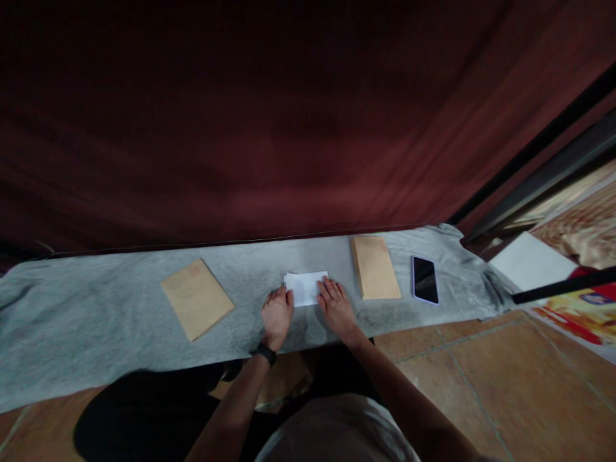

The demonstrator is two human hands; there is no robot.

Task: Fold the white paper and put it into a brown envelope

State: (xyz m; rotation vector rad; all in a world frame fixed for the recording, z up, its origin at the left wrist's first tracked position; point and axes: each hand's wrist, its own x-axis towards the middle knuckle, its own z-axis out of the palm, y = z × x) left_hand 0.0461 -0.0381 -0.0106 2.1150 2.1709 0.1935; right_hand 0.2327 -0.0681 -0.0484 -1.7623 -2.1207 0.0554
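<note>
Paper [306,287], white and folded, sits at frame centre on the grey cloth [96,321]. Both my hands are on it. Left hand [276,316] lies flat at the paper's lower left corner, fingers [283,296] together and stretched, pinning the edge rather than gripping. Right hand [335,307] lies flat at the paper's right edge, fingers [327,287] slightly spread, tips overlapping the sheet. Neither hand closes around anything; both look like they press down, probably to keep the fold flat and stop the sheet sliding on the soft cloth. Black watch [266,353] on the left wrist.

Left envelope [197,298], brown, lies left of centre, turned at an angle, well apart from the paper. Right envelope [375,267], brown, lies right of centre, squared up, near my right hand but not touching it. Phone [425,280] lies face up just beyond that envelope, screen dark, parked out of the working area.

Cloth covers a long low surface; cannot tell what is under it. Dark red curtain [289,115] fills the upper frame. Tiled floor [481,378] at lower right. White sheet [529,263] and colourful printed stuff at far right edge, unclear what.
</note>
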